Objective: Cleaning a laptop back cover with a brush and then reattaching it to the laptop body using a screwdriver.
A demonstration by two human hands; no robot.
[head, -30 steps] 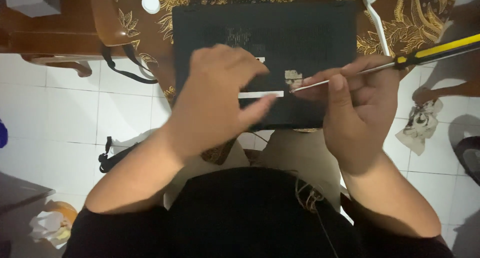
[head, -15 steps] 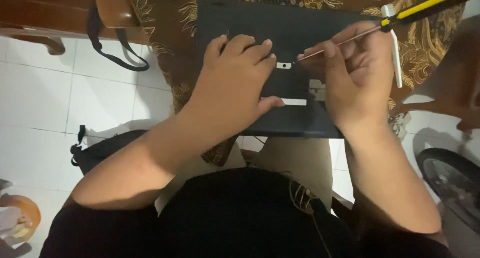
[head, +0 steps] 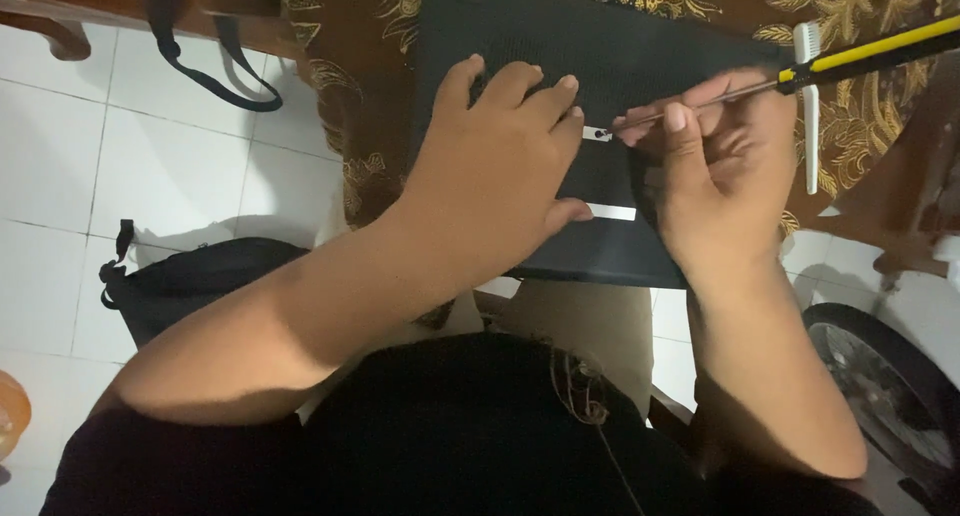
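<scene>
Frame centre: left hand [head: 500,171] lies flat, fingers spread, palm down on the black laptop [head: 620,46], holding nothing, only pressing on it. Right hand [head: 725,161], centre right, is closed around the shaft of a screwdriver [head: 800,76] with black-and-yellow handle running to the upper right corner; tip meets a small white spot on the laptop, just beside the left fingertips. Laptop rests on a brown patterned cloth [head: 350,96], upper centre. White toothbrush [head: 810,106] lies at right. Black bag [head: 190,276] on the tiled floor, left
</scene>
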